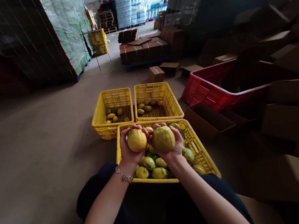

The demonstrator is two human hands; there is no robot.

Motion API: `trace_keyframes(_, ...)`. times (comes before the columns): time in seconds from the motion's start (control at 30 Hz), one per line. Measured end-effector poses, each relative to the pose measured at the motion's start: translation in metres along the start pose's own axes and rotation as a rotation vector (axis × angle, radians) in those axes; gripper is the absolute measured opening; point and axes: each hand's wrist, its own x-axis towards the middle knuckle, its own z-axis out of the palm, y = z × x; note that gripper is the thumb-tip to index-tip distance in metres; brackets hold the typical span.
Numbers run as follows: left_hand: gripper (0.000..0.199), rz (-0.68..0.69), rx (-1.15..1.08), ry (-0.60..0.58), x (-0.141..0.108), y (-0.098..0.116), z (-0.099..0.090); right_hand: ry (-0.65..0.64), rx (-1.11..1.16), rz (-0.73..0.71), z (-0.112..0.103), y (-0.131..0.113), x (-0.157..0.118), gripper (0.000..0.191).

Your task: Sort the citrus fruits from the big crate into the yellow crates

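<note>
Yellow fruit (pixel 137 140) sits grasped in the left hand (pixel 126 151), and a greener fruit (pixel 163 139) in the right hand (pixel 176 148), the pair side by side above the near yellow crate (pixel 198 147). Seen from the wearer, the yellow one lies towards 11 o'clock and the greener one just past 12, with only curled fingers between them; each fruit's nearer hand is the one holding it. The left fingers wrap the yellow fruit's far side, tips showing at its 12 and 2 o'clock; the right fingers curl round the greener one, tips at its upper edge. Neither shows a clear long axis: both look roundish. The yellow skin is paler and fairly smooth, the other olive, lumpy and slightly larger. Beneath, piled fruits (pixel 159 173) lie in the crate. Beyond, touching or nearly so, stand a second crate (pixel 106 132) at 11 o'clock and a third crate (pixel 169 99) around 12.
</note>
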Motion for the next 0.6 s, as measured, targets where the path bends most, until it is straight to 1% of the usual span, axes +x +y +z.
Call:
trace_keyframes(0.2, 0.011, 0.007, 0.028, -0.020, 0.0014, -0.0005, -0.0016, 0.013, -0.011, -0.055, 0.0033, 0.0037, -0.0005, 0.013)
trace_keyframes(0.3, 0.015, -0.019, 0.030, -0.025, 0.0009, 0.0000, -0.0005, -0.003, -0.030, -0.035, 0.0041, 0.0037, -0.0007, 0.013)
trace_keyframes(0.43, 0.011, -0.050, 0.008, -0.023, 0.0000, 0.0003, 0.0006, 0.005, -0.037, -0.046, 0.0059, 0.0036, -0.0013, 0.012)
trace_keyframes(0.6, 0.009, -0.042, 0.040, -0.027, -0.0005, 0.0004, 0.0016, 0.017, -0.048, -0.055, 0.0084, 0.0048, -0.0021, 0.013)
